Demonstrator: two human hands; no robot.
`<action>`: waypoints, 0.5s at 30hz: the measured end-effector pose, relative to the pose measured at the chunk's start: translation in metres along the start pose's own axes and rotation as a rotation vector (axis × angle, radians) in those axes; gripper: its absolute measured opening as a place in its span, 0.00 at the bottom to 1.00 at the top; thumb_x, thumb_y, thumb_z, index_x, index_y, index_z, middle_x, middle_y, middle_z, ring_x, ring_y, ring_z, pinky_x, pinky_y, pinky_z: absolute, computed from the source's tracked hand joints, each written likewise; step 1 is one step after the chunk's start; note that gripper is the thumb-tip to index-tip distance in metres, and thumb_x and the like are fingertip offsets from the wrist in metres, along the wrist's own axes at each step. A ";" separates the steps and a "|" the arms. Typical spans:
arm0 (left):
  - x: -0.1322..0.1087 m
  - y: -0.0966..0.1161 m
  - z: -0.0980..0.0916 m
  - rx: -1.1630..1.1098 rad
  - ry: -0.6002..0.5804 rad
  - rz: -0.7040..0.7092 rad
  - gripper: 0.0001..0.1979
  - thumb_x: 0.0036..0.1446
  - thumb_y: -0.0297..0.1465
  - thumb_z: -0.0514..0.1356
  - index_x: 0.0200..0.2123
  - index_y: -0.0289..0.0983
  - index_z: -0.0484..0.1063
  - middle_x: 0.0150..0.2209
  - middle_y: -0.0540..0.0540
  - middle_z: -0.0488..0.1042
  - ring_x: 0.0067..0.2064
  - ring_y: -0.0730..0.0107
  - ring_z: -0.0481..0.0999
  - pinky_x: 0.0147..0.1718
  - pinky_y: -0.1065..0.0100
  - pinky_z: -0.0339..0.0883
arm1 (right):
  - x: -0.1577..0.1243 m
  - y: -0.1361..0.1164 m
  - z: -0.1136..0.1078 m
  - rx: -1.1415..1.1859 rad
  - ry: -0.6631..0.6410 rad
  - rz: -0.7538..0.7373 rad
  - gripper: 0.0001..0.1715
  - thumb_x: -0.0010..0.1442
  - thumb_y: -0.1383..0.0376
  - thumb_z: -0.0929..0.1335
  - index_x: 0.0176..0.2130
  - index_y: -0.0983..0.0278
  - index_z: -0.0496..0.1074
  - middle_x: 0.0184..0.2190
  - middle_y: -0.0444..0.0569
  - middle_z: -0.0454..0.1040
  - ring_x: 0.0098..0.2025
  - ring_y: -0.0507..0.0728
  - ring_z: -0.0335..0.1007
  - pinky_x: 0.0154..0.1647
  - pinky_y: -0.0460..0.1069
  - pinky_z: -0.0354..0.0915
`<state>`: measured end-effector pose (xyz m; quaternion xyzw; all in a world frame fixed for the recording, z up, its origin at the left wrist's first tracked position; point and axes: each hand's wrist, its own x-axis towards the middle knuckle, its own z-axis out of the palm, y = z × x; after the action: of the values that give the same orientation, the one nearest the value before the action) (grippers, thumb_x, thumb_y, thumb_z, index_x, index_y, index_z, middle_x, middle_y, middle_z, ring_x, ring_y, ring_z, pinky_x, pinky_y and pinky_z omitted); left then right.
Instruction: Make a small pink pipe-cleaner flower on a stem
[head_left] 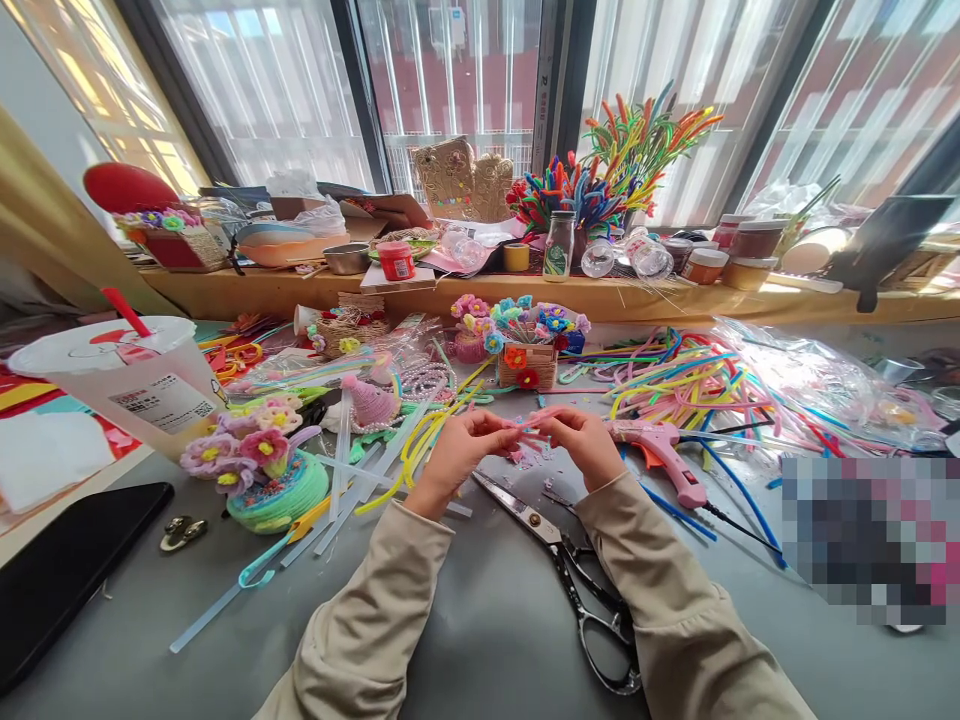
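My left hand (pixel 474 445) and my right hand (pixel 583 440) meet over the middle of the grey table, fingers closed in a pinch. Between them is a pink pipe cleaner (pixel 534 432), partly covered by the fingertips. Pink and bluish scraps (pixel 525 458) lie just below it. Large black-handled scissors (pixel 559 545) rest in front of my hands, blades pointing away to the left. Beyond my right hand lies a pink hot glue gun (pixel 664 450). Yellow pipe cleaners (pixel 420 445) spread to the left of my left hand.
On the left stand a lidded drink cup (pixel 161 385), a green pot of pipe-cleaner flowers (pixel 281 490) and a black phone (pixel 82 570). Clear glue sticks (pixel 345 490) lie nearby. A heap of coloured pipe cleaners (pixel 675 375) is at right. Behind stands a flower-filled box (pixel 529 365).
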<state>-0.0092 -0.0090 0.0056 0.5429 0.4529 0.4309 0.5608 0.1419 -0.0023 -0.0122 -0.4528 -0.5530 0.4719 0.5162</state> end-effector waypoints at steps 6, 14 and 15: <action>-0.003 0.004 -0.004 0.087 -0.200 -0.116 0.09 0.35 0.31 0.63 0.21 0.32 0.69 0.19 0.48 0.72 0.23 0.75 0.70 0.25 0.73 0.63 | -0.002 -0.001 0.000 -0.152 -0.081 -0.093 0.10 0.45 0.62 0.65 0.22 0.67 0.69 0.20 0.44 0.66 0.24 0.49 0.58 0.26 0.45 0.55; -0.004 0.001 -0.009 0.055 -0.323 -0.181 0.08 0.35 0.30 0.63 0.20 0.32 0.68 0.19 0.48 0.72 0.22 0.75 0.70 0.25 0.73 0.63 | -0.003 -0.002 0.003 -0.213 -0.164 -0.215 0.09 0.46 0.63 0.65 0.21 0.66 0.69 0.21 0.44 0.66 0.27 0.50 0.61 0.30 0.45 0.57; -0.003 0.001 -0.009 0.034 -0.290 -0.176 0.09 0.35 0.31 0.63 0.21 0.32 0.68 0.19 0.48 0.72 0.23 0.75 0.70 0.25 0.73 0.63 | -0.002 -0.002 0.003 -0.184 -0.135 -0.201 0.09 0.46 0.63 0.65 0.21 0.66 0.69 0.21 0.44 0.67 0.26 0.50 0.60 0.29 0.45 0.57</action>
<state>-0.0184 -0.0105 0.0065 0.5672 0.4201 0.2896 0.6465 0.1389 -0.0050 -0.0109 -0.4079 -0.6697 0.3947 0.4788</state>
